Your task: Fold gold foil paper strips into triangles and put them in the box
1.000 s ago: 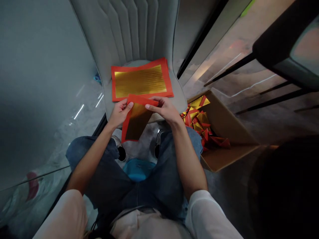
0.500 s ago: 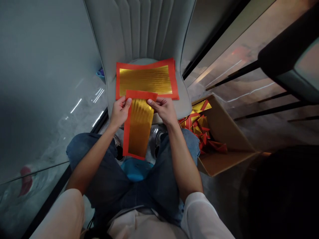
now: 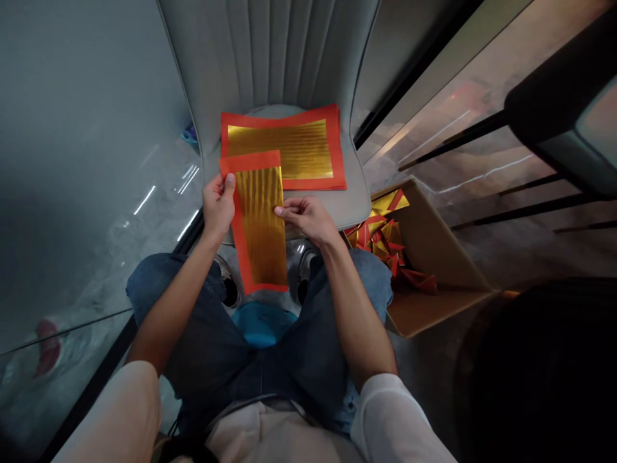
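A red paper sheet with a gold foil panel (image 3: 260, 225) hangs upright between my hands, above my knees. My left hand (image 3: 219, 204) grips its left red border near the top, thumb on the front. My right hand (image 3: 308, 218) pinches the sheet's right edge a little lower, where gold runs right up to the edge. Behind it, a stack of similar red and gold sheets (image 3: 308, 148) lies on the grey chair seat (image 3: 354, 202). The held sheet covers the stack's lower left part.
To the right, a cardboard box (image 3: 434, 244) stands open with several folded red and gold paper pieces (image 3: 385, 238) inside. A blue object (image 3: 264, 325) sits between my legs. A glossy panel (image 3: 87, 161) borders the left, and dark furniture (image 3: 544, 373) the lower right.
The held sheet has moved up and left and turned slightly. My left hand has shifted left with it; my right hand has slid from near its top down its right edge.
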`<state>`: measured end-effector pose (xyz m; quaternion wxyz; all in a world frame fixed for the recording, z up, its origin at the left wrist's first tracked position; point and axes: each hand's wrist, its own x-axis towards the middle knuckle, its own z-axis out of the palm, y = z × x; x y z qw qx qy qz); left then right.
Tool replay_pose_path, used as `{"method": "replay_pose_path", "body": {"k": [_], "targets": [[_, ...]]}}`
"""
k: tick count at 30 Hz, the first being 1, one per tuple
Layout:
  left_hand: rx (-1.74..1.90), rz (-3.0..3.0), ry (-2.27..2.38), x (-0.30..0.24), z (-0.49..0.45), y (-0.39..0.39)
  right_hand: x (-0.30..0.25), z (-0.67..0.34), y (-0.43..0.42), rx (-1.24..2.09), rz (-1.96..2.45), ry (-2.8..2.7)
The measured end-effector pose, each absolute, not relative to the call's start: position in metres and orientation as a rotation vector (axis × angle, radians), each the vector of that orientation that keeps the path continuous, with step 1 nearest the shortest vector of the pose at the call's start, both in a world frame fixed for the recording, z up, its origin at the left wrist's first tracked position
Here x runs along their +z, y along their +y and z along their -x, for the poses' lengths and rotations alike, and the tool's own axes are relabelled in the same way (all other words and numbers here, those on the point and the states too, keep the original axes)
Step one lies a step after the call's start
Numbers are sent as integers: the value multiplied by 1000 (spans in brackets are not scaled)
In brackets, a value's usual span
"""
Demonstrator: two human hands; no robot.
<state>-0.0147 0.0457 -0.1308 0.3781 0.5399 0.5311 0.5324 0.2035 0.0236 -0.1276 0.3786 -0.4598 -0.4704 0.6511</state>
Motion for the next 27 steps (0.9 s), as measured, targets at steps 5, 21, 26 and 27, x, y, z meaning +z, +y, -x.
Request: {"method": "replay_pose_path", "body": {"k": [5, 21, 26, 27], "targets": [[1531, -1326, 1375, -133, 16, 51, -129, -205, 20, 1698, 1213, -1168], [1808, -1136, 1484, -135, 61, 80, -135, -194, 8, 1764, 1105, -1502], [1906, -1087, 1485, -136, 84, 90, -134, -196, 8, 1771, 1050, -1597], [1922, -1075, 1478, -136, 87, 91, -135, -197, 9, 1786, 1054, -1592]]}}
